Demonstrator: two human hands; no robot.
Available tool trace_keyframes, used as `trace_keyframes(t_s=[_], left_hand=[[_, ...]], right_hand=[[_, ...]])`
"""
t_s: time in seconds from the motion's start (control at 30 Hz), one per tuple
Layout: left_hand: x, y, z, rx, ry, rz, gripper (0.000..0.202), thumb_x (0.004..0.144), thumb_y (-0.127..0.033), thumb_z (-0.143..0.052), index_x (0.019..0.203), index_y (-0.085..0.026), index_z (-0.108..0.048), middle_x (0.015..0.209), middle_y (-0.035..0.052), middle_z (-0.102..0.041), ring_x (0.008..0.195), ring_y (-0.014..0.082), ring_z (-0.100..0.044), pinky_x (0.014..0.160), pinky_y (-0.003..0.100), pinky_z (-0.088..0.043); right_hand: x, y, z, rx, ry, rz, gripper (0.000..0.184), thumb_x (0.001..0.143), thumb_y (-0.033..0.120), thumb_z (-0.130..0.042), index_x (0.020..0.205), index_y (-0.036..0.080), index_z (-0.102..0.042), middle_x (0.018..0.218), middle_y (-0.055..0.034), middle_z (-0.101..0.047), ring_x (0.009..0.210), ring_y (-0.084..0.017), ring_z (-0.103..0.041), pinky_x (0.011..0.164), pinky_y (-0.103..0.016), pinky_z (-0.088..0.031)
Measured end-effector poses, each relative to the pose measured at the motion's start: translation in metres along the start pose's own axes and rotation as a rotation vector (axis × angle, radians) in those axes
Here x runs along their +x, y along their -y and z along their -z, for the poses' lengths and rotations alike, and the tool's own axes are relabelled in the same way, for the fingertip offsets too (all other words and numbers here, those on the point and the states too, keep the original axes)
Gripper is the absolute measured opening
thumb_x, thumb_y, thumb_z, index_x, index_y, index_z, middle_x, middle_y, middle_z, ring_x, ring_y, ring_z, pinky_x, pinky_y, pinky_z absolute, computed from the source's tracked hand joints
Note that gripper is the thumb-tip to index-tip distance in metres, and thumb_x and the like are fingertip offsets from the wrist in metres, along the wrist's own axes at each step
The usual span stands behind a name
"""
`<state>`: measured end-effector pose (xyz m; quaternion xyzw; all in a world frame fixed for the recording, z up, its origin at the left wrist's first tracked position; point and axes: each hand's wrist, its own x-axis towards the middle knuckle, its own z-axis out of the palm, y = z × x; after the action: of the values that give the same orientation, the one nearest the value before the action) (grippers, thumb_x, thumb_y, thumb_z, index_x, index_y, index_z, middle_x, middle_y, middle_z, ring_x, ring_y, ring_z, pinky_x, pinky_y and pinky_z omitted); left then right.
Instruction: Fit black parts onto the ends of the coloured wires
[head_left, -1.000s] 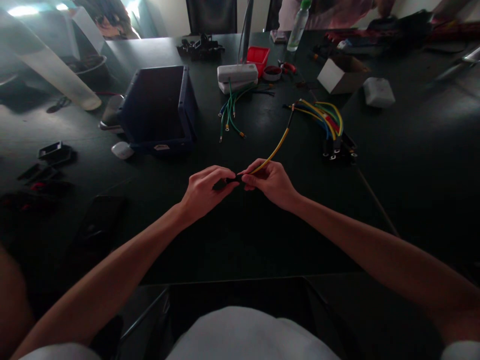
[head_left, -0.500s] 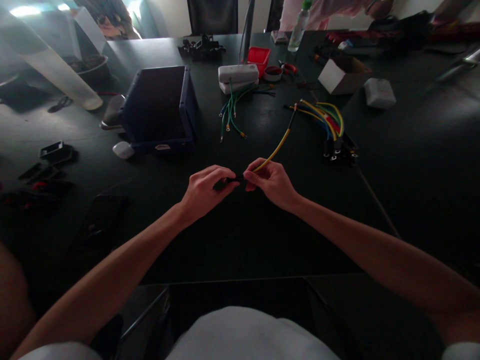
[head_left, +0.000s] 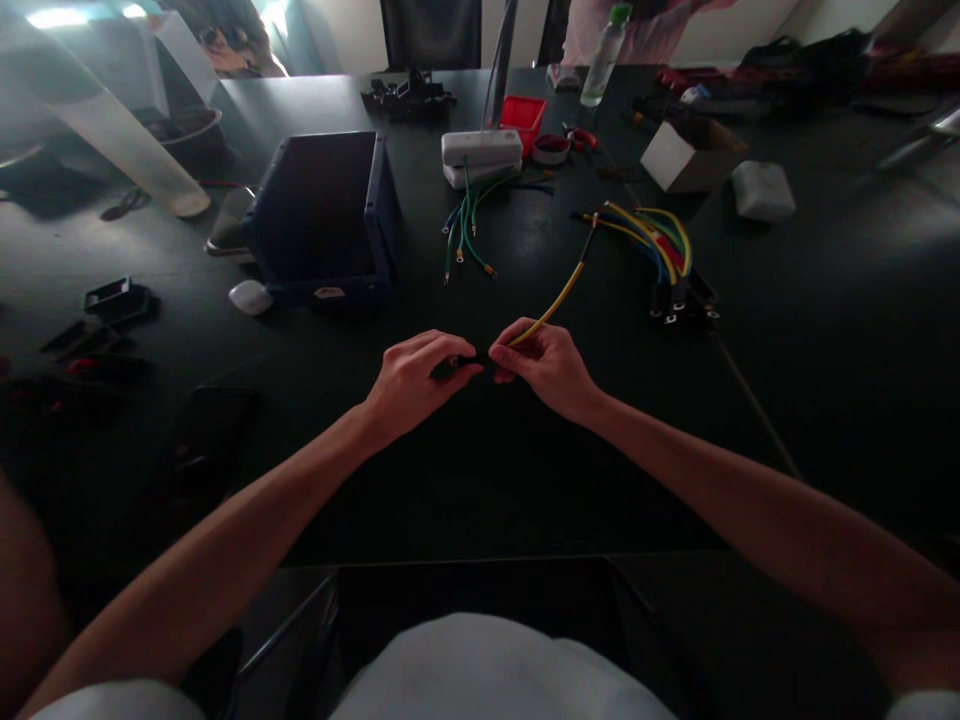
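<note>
My left hand (head_left: 411,380) and my right hand (head_left: 546,365) meet over the middle of the dark table (head_left: 480,470). Between their fingertips sits a small black piece (head_left: 466,362), pinched by my left hand. My right hand pinches the near end of a yellow wire (head_left: 559,295) that runs up and to the right, ending in a black sleeve. Both hands have their fingers closed.
A bundle of yellow, blue and red wires with black ends (head_left: 660,250) lies to the right. Green wires (head_left: 466,225) lie ahead by white boxes (head_left: 480,152). A dark blue bin (head_left: 319,215) stands at left. Black parts (head_left: 112,300) lie far left. A bottle (head_left: 604,55) stands at the back.
Both hands stay together on the black piece and the yellow wire. The view has shifted slightly; nothing was let go.
</note>
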<state>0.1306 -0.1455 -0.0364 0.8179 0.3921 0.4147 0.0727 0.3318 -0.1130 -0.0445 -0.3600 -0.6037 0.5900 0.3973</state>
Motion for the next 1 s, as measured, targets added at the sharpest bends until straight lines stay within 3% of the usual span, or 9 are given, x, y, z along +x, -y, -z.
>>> trace_keyframes(t_s=[0.5,0.87,1.0], left_hand=[[-0.0007,0.0000,-0.0001,-0.021,0.040,0.023,0.013,0.085,-0.025,-0.069,0.094,-0.016,-0.064,0.088,0.0035,-0.071,0.075,0.0112,-0.067,0.067,0.022,-0.055],[-0.0007,-0.0023,-0.0025,-0.079,0.050,0.098,0.013,0.084,-0.024,-0.067,0.096,-0.017,-0.067,0.089,0.0037,-0.073,0.073,0.0113,-0.067,0.067,0.022,-0.055],[0.0005,-0.0040,-0.0030,-0.104,0.029,0.137,0.013,0.085,-0.018,-0.064,0.097,-0.017,-0.068,0.089,0.0034,-0.074,0.075,0.0120,-0.068,0.069,0.023,-0.055]], right_hand=[[-0.0011,-0.0021,-0.0009,0.026,-0.006,-0.027,0.034,0.069,0.039,-0.082,0.085,0.017,-0.062,0.074,0.0002,-0.067,0.060,-0.012,-0.066,0.056,-0.025,-0.057],[-0.0014,-0.0037,-0.0029,-0.014,-0.086,-0.008,0.034,0.069,0.036,-0.081,0.090,0.017,-0.062,0.076,0.0001,-0.065,0.061,-0.011,-0.063,0.052,-0.024,-0.056],[-0.0022,-0.0024,-0.0031,-0.014,-0.111,-0.031,0.045,0.069,0.035,-0.080,0.107,0.017,-0.063,0.082,-0.0011,-0.067,0.063,-0.012,-0.063,0.054,-0.025,-0.057]])
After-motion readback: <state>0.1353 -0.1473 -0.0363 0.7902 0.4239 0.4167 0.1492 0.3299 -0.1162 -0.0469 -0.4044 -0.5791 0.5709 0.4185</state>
